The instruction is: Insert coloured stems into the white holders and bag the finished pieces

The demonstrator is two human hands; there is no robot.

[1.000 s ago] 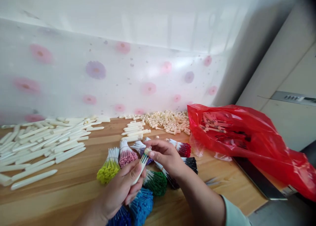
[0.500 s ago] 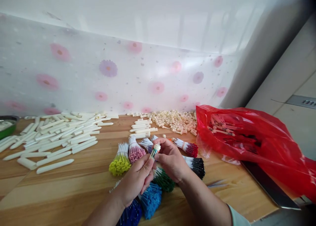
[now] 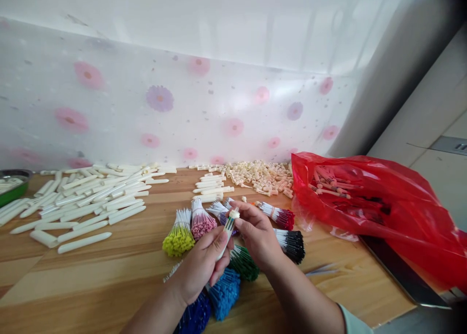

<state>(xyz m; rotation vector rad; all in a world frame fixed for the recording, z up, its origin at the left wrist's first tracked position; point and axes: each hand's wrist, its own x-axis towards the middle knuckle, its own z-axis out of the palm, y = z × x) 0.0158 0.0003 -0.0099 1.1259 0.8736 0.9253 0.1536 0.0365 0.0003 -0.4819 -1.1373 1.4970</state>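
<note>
My left hand (image 3: 200,267) is wrapped round a cream pen barrel (image 3: 225,235) with coloured refills showing at its top end. My right hand (image 3: 256,233) pinches the small cream cap at that top end. Right under and around both hands lie bundles of thin refills on the wooden table (image 3: 102,271): yellow (image 3: 178,239), pink (image 3: 200,223), green (image 3: 243,263), light blue (image 3: 224,291), dark blue (image 3: 195,317), black (image 3: 292,241) and red (image 3: 277,215).
Several cream barrels (image 3: 83,200) are spread at the left, by a green bowl (image 3: 12,184). A heap of small cream caps (image 3: 260,176) lies at the back. A red plastic bag (image 3: 372,207) with more parts sits at the right, over a dark flat object near the table's edge.
The view has swung a little left, bringing the green bowl into sight. My hands keep hold of the same barrel, and the right fingers have shifted on its top end.
</note>
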